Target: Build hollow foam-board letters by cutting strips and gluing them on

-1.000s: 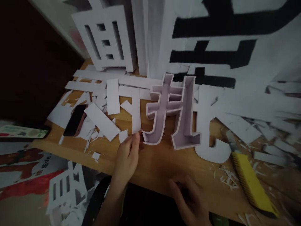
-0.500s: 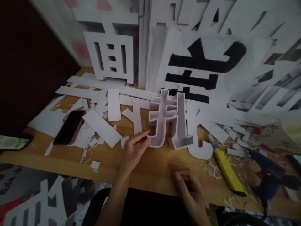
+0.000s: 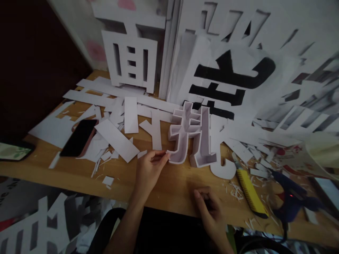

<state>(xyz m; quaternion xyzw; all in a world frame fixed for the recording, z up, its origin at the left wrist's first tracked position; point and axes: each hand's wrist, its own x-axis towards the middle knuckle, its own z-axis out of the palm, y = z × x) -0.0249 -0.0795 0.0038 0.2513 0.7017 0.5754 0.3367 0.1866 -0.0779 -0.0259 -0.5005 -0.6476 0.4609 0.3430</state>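
Near the middle of the wooden table (image 3: 169, 187) stands a white hollow character form (image 3: 182, 137) with thin raised walls, its inside showing. My left hand (image 3: 152, 169) pinches the lower left end of its curved wall between thumb and fingertips. My right hand (image 3: 210, 208) rests at the table's front edge, fingers curled in and closed, touching no part of the form; nothing shows in it. A flat white cutout with a hooked end (image 3: 224, 169) lies just right of the form. Behind it, a sheet (image 3: 254, 98) bears bold black strokes.
To the right lie a yellow cutter (image 3: 250, 190) and a dark blue glue gun (image 3: 290, 197) with a red light. A phone (image 3: 79, 137) and paper scraps (image 3: 116, 139) lie left. A finished white character (image 3: 135, 46) stands behind.
My left thumb and fingers have closed more tightly on the wall's end. The view has shifted slightly. My right hand stays curled near the table edge.
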